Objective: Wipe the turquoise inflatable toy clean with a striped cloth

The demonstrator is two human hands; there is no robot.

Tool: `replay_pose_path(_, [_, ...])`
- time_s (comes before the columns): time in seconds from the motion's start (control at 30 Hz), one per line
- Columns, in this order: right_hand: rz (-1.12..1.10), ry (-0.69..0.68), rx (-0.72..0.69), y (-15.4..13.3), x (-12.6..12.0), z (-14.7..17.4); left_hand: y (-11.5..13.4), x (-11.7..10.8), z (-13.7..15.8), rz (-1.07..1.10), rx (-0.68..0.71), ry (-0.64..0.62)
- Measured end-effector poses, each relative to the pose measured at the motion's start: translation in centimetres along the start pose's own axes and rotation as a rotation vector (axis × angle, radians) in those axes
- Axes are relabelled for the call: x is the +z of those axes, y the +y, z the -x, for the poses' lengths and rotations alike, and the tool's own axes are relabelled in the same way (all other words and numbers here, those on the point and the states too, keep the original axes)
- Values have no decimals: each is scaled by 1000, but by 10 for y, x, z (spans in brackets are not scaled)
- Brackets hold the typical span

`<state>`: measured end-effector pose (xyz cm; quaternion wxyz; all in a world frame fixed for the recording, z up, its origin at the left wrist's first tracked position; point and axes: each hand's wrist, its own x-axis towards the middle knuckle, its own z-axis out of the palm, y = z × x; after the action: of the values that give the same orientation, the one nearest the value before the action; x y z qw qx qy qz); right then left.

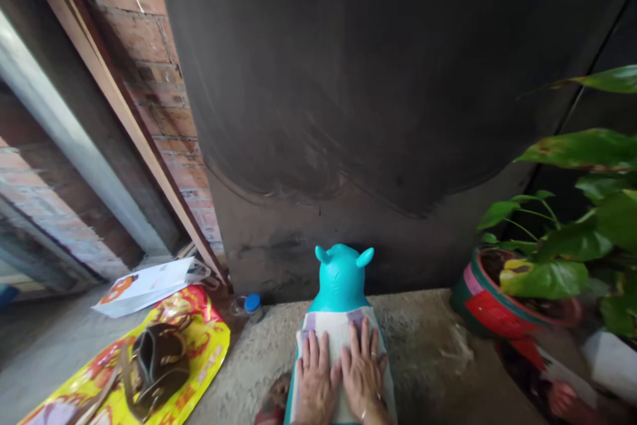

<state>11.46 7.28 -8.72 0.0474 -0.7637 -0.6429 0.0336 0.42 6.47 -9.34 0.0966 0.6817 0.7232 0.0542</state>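
Note:
A turquoise animal-shaped toy (342, 279) with two small ears stands at the bottom centre, its head toward the dark panel. Over its back lies a white cloth (332, 327) with pale purple patches. My left hand (316, 378) rests flat on the cloth, fingers stretched out and pointing forward. Beside it, my right hand (365, 375) also lies flat on the cloth, with a ring on one finger. The thumbs nearly meet. Neither hand grips anything. The toy's lower body is hidden under the cloth and hands.
A large dark panel (348, 93) rises just ahead. At left lie a brown bag (162, 362) on a yellow plastic sheet (209, 342), a white paper bag (149, 287) and a blue-lidded jar (253, 305). A potted plant (502, 312) stands at right.

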Motion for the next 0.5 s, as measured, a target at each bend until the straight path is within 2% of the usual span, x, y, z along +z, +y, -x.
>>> replay_pose_path(0.13, [7, -34, 13, -8, -12, -27, 7, -16, -22, 25, -33, -111])
replay_pose_path(0.23, [-8, -52, 35, -11, -16, -22, 9, -30, -20, 68, -33, -179])
replay_pose_path(0.33, [12, -63, 107, -10, -11, 5, 4, -40, -4, 103, 5, -234])
replay_pose_path(0.4, [46, -4, 134, -7, 1, 30, -4, -40, 11, 118, 48, -268])
replay_pose_path(0.5, [79, 116, 41, 6, 22, 69, -16, -28, 36, 138, 92, -248])
